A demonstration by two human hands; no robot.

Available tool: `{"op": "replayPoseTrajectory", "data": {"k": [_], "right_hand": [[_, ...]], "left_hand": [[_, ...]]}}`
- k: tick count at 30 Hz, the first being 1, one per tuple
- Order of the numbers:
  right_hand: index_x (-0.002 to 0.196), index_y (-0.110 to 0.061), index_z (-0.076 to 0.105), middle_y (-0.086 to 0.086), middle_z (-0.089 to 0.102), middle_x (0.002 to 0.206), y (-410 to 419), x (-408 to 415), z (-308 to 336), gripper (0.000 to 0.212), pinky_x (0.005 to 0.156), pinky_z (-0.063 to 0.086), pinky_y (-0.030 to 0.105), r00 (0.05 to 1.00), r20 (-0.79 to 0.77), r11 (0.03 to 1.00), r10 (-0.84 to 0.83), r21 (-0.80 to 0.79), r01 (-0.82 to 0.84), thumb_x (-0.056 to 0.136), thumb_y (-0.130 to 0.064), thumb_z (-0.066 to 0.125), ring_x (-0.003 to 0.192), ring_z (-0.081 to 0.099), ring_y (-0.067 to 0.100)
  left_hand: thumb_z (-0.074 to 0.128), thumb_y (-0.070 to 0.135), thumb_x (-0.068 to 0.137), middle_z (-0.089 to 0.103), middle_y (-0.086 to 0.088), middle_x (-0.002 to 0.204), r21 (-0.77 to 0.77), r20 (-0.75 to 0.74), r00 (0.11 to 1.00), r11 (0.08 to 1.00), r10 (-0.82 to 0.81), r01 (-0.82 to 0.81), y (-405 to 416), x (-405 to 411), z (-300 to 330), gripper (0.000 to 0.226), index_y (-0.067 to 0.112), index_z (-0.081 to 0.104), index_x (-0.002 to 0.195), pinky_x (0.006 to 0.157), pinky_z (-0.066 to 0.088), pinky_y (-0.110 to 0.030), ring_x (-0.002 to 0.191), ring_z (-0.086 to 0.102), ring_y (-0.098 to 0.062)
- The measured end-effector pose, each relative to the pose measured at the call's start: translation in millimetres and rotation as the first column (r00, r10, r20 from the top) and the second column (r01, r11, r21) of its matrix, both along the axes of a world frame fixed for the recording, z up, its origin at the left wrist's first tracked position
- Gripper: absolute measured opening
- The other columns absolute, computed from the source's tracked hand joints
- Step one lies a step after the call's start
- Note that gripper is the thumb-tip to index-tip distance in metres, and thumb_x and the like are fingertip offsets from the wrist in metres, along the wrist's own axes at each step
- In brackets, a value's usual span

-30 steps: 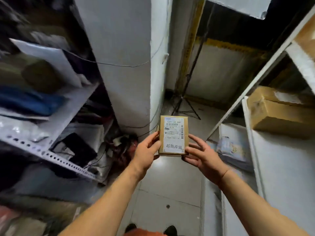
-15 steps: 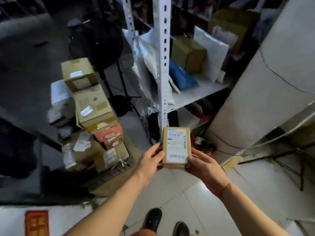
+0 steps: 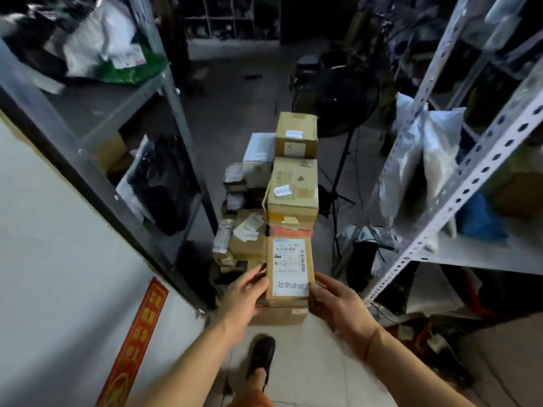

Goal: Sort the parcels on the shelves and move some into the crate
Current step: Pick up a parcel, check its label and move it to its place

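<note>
Shoe: a black shoe (image 3: pixel 262 357) stands on the pale floor tiles (image 3: pixel 311 362), nearest the camera.
Left hand: the left hand (image 3: pixel 245 292) grips the parcel's left edge, fingers curled against its side.
Right hand: the right hand (image 3: pixel 338 304) grips the parcel's lower right corner, thumb on the front face.
Parcel: a small brown parcel (image 3: pixel 289 271) with a white shipping label is held upright between both hands, in front of the stack on the floor.
Stack: cardboard boxes (image 3: pixel 293 189) are piled on the floor just behind the held parcel, smaller labelled packets beside them on the left; whether a crate sits beneath cannot be told.
Left shelf: a dark metal shelf (image 3: pixel 123 95) holds bagged parcels, white and green ones on top.
Right shelf: a white perforated rack (image 3: pixel 458 183) holds pale padded bags and a blue packet.
Red strip: a red paper strip (image 3: pixel 135 339) sticks to the white wall at lower left.
Fan: a black standing fan (image 3: pixel 338 104) stands behind the stack.
</note>
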State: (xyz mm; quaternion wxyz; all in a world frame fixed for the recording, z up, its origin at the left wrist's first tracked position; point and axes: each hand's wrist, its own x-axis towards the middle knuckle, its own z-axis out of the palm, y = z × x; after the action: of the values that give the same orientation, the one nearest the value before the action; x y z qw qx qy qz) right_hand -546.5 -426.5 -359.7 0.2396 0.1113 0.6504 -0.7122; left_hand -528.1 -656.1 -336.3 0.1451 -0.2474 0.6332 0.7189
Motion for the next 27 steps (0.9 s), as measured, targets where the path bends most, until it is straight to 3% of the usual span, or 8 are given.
{"op": "replayPoseTrajectory", "data": {"k": [3, 8, 12, 14, 16, 19, 23, 27], "right_hand": [[0.152, -0.024, 0.058, -0.003, 0.075, 0.134, -31, -35, 8, 0.046, 0.112, 0.053, 0.052, 0.994, -0.094, 0.998, 0.051, 0.046, -0.047, 0.106, -0.028, 0.066, 0.125, 0.071, 0.023], [0.146, -0.034, 0.058, -0.015, 0.074, 0.132, -65, -112, 55, 0.040, 0.103, 0.058, 0.033, 0.971, -0.230, 0.995, 0.070, 0.091, -0.050, 0.108, -0.024, 0.061, 0.123, 0.071, 0.009], [0.147, -0.030, 0.062, -0.013, 0.076, 0.130, -75, -189, 77, 0.041, 0.103, 0.058, 0.039, 0.952, -0.305, 0.992, 0.001, 0.124, 0.038, 0.106, -0.031, 0.063, 0.120, 0.072, 0.013], [0.141, -0.032, 0.066, -0.012, 0.077, 0.128, -73, -221, 79, 0.036, 0.102, 0.059, 0.042, 0.952, -0.299, 0.988, -0.060, 0.117, 0.099, 0.106, -0.033, 0.064, 0.119, 0.073, 0.016], [0.131, -0.036, 0.070, -0.012, 0.078, 0.123, -69, -251, 79, 0.026, 0.099, 0.060, 0.041, 0.952, -0.280, 0.980, -0.122, 0.116, 0.160, 0.106, -0.031, 0.064, 0.116, 0.074, 0.016], [0.127, -0.033, 0.073, -0.008, 0.080, 0.120, -59, -293, 73, 0.022, 0.091, 0.060, 0.037, 0.950, -0.237, 0.962, -0.203, 0.134, 0.239, 0.106, -0.031, 0.065, 0.111, 0.075, 0.019], [0.121, -0.031, 0.074, -0.010, 0.082, 0.107, -52, -325, 63, 0.018, 0.076, 0.059, 0.025, 0.943, -0.177, 0.936, -0.283, 0.163, 0.312, 0.105, -0.030, 0.066, 0.097, 0.076, 0.007], [0.121, -0.039, 0.072, -0.013, 0.079, 0.116, -46, -339, 48, 0.018, 0.091, 0.064, 0.035, 0.942, -0.151, 0.918, -0.300, 0.223, 0.328, 0.105, -0.035, 0.065, 0.109, 0.073, 0.009]], "left_hand": [[0.068, 0.026, 0.103, 0.080, 0.009, 0.121, -0.028, -0.073, 0.994, 0.996, 0.079, -0.081, -25, -26, -4, 0.032, 0.046, 0.064, 0.127, 0.103, 0.058, -0.052, 0.116, 0.075, -0.016], [0.067, 0.026, 0.104, 0.081, 0.007, 0.118, -0.028, -0.213, 0.971, 0.993, 0.110, -0.119, -58, -106, 27, 0.039, 0.038, 0.062, 0.141, 0.096, 0.060, -0.047, 0.110, 0.077, -0.016], [0.066, 0.024, 0.104, 0.081, 0.015, 0.109, -0.002, -0.261, 0.964, 0.998, 0.052, -0.055, -71, -192, 47, 0.032, 0.041, 0.063, 0.131, 0.087, 0.064, -0.038, 0.103, 0.078, -0.008], [0.068, 0.024, 0.104, 0.081, 0.016, 0.108, -0.011, -0.245, 0.969, 1.000, 0.010, -0.013, -69, -234, 49, 0.032, 0.044, 0.062, 0.127, 0.085, 0.065, -0.034, 0.104, 0.077, -0.005], [0.072, 0.031, 0.102, 0.079, 0.009, 0.122, -0.052, -0.236, 0.970, 0.997, -0.059, 0.048, -62, -275, 47, 0.036, 0.047, 0.064, 0.132, 0.094, 0.063, -0.037, 0.113, 0.075, -0.008], [0.072, 0.030, 0.102, 0.076, 0.005, 0.130, -0.097, -0.240, 0.962, 0.989, -0.133, 0.112, -48, -329, 43, 0.043, 0.033, 0.063, 0.145, 0.098, 0.061, -0.029, 0.113, 0.073, -0.002], [0.069, 0.026, 0.104, 0.077, 0.003, 0.127, -0.067, -0.194, 0.967, 0.986, -0.165, 0.155, -28, -368, 36, 0.043, 0.025, 0.062, 0.147, 0.105, 0.059, -0.050, 0.115, 0.074, -0.012], [0.068, 0.029, 0.105, 0.075, 0.003, 0.129, -0.081, -0.160, 0.968, 0.980, -0.193, 0.182, -22, -386, 21, 0.044, 0.027, 0.061, 0.148, 0.107, 0.058, -0.048, 0.118, 0.072, -0.013]]}}
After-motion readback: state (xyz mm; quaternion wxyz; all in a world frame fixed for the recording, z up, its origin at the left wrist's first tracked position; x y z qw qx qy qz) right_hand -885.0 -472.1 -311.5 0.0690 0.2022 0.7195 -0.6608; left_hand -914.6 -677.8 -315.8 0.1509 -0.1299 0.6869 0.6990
